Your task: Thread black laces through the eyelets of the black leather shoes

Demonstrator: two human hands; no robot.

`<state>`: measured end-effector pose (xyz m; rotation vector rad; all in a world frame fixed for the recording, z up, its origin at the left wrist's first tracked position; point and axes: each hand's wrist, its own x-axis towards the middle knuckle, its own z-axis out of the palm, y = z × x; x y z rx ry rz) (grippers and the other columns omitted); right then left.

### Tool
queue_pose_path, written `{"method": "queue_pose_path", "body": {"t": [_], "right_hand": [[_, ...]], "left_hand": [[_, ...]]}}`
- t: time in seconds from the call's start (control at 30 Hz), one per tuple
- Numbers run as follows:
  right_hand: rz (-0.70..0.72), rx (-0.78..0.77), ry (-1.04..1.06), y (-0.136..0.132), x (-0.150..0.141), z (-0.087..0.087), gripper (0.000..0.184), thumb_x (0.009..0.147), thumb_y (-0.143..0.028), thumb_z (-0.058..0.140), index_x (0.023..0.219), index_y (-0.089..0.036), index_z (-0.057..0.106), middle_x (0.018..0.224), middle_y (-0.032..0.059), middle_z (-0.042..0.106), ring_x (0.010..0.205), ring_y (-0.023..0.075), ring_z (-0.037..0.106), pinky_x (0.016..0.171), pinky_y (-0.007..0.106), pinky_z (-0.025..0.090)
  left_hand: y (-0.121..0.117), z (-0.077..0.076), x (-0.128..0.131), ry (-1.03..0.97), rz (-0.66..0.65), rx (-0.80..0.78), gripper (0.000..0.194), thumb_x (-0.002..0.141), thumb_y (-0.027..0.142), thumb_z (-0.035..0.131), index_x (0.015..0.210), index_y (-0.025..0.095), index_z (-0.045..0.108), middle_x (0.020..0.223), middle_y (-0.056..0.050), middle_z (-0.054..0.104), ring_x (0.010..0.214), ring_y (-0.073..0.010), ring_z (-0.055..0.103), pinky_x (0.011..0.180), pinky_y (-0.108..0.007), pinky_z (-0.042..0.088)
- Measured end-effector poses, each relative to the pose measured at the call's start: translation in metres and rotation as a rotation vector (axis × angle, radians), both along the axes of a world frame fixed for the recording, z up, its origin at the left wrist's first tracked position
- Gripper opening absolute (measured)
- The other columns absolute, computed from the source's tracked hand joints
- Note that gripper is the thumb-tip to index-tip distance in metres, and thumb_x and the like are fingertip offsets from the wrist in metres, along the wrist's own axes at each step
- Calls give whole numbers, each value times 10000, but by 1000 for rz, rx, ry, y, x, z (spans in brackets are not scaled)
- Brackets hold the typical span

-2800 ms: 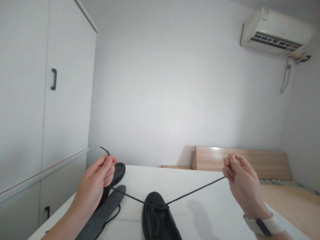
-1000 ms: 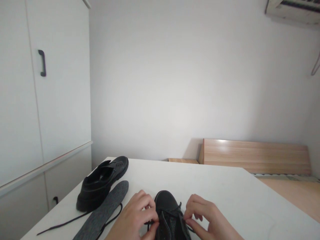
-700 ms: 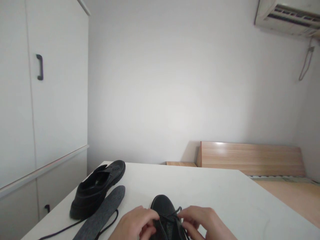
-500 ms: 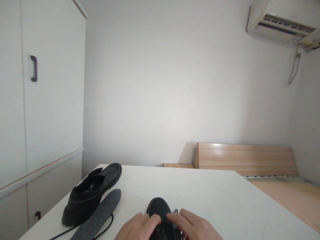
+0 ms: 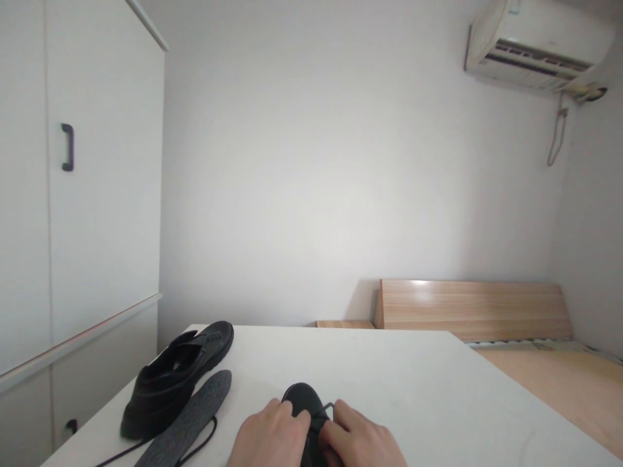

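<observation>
A black shoe (image 5: 302, 397) stands toe-away at the near edge of the white table (image 5: 413, 395). My left hand (image 5: 270, 438) and my right hand (image 5: 363, 441) meet over its lacing area, fingers curled and pressed together on the thin black lace (image 5: 329, 407). Only a small loop of lace shows between the fingertips; the rest of the shoe is hidden below the hands and the frame edge.
A second black shoe (image 5: 175, 376) lies at the table's left, beside a grey insole (image 5: 187, 421) and a loose black lace (image 5: 199, 438). A white wardrobe (image 5: 78, 214) stands left. A wooden bed frame (image 5: 472, 308) lies behind, an air conditioner (image 5: 535, 45) above.
Earlier my hands were spread wide, pulling the lace ends taut. They have since come together over the shoe, and the view has tilted upward a little.
</observation>
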<state>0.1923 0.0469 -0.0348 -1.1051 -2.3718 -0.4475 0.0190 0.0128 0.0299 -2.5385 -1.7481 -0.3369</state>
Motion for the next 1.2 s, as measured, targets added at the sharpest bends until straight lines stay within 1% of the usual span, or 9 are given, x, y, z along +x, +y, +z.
{"method": "queue_pose_path", "body": {"t": [0.13, 0.23, 0.3, 0.4, 0.5, 0.7, 0.83, 1.0, 1.2], "right_hand": [[163, -92, 418, -13, -6, 35, 207, 806, -34, 543, 827, -236, 582, 899, 17, 629, 758, 160, 631, 642, 229, 474], [324, -237, 842, -28, -11, 79, 168, 990, -198, 435, 883, -226, 562, 750, -9, 574, 633, 129, 577, 585, 220, 472], [412, -278, 1027, -38, -15, 112, 151, 1018, -290, 456, 941, -223, 566, 667, -37, 558, 566, 113, 566, 549, 208, 466], [545, -182, 1131, -51, -23, 156, 105, 1003, -290, 513, 953, -227, 580, 649, -41, 605, 580, 109, 602, 583, 207, 489], [591, -112, 1108, -57, -30, 183, 75, 974, -239, 553, 925, -237, 610, 702, -38, 604, 604, 107, 588, 570, 209, 481], [503, 49, 1018, -47, -38, 183, 89, 915, -215, 602, 842, -221, 654, 872, 20, 578, 754, 148, 538, 658, 274, 467], [641, -293, 1124, -41, -36, 170, 151, 946, -353, 595, 992, -220, 651, 839, 12, 608, 671, 136, 557, 602, 266, 482], [679, -601, 1129, -36, -26, 165, 257, 879, -424, 688, 996, -196, 705, 774, 7, 676, 741, 161, 608, 740, 306, 509], [590, -665, 1181, -30, -12, 164, 251, 808, -419, 781, 883, -187, 721, 782, 13, 713, 772, 156, 629, 779, 297, 481]], "left_hand": [[-8, 24, -3, -207, -44, 162, 294, 874, 77, 422, 853, 198, 689, 926, -96, 708, 846, -268, 696, 705, -340, 519], [-18, 61, -10, -590, -148, 306, 239, 968, 248, 428, 840, 222, 629, 760, -15, 655, 692, -174, 651, 599, -236, 466], [-25, 90, -13, -832, -152, 367, 216, 966, 337, 476, 831, 233, 609, 636, 25, 621, 609, -149, 631, 535, -204, 442], [-33, 121, -9, -1032, -197, 357, 150, 935, 336, 542, 856, 234, 619, 623, 33, 666, 609, -142, 666, 550, -194, 471], [-33, 130, 1, -1126, -296, 236, 133, 928, 323, 569, 858, 224, 621, 676, 17, 690, 671, -151, 678, 600, -208, 498], [-25, 120, 8, -1459, -525, -120, 205, 918, 394, 599, 904, 195, 551, 668, 29, 633, 654, -151, 644, 703, -295, 549], [-24, 122, 2, -1440, -531, -90, 194, 871, 349, 651, 866, 170, 576, 680, 23, 623, 679, -137, 614, 690, -261, 528], [-22, 122, -1, -1376, -486, -92, 142, 866, 299, 639, 854, 161, 603, 687, 17, 636, 673, -133, 623, 675, -257, 519], [-20, 115, -7, -1380, -482, -93, 206, 870, 288, 653, 1023, 161, 598, 683, 23, 659, 689, -135, 615, 703, -266, 493]]}}
